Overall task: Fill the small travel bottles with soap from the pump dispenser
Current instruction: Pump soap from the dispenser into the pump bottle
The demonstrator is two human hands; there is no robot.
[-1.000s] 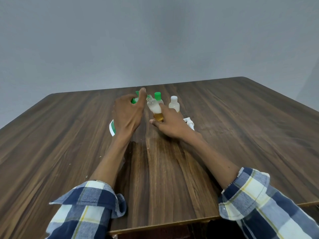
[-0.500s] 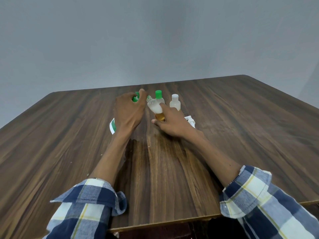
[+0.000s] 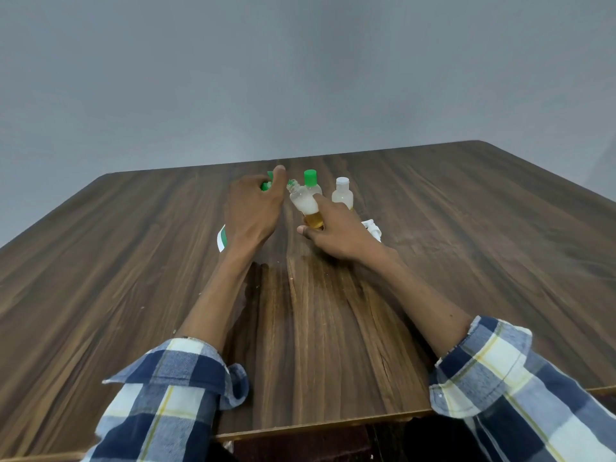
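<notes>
The right hand (image 3: 336, 231) holds its grip narrow around an uncapped travel bottle (image 3: 305, 205), fingers curled behind it and the thumb low at its base, so the bottle leans left with its open neck toward the left hand (image 3: 253, 208). That bottle shows amber soap in its lower part and white foam above. The left hand's grip is curled over the green pump head (image 3: 266, 183) of the dispenser, thumb up beside the nozzle; how firmly it presses cannot be told, since the hand covers nearly all of the dispenser. Only a sliver of the dispenser's white and green label (image 3: 222, 237) shows below the left wrist, and whether the nozzle touches the bottle's neck is hard to make out. Behind the hands stand 2 more small bottles, upright and close together: 1 with a green cap (image 3: 310, 181) and 1 with a white cap (image 3: 342, 193). That makes 3 travel bottles in all and 1 dispenser. A small white object (image 3: 372, 228) lies just behind the right wrist, mostly hidden, and cannot be identified. Everything sits toward the far middle of the wooden bench (image 3: 466, 261), whose right near corner is cut off by the frame. Both forearms are bare, with plaid sleeves (image 3: 173, 395) rolled up.
</notes>
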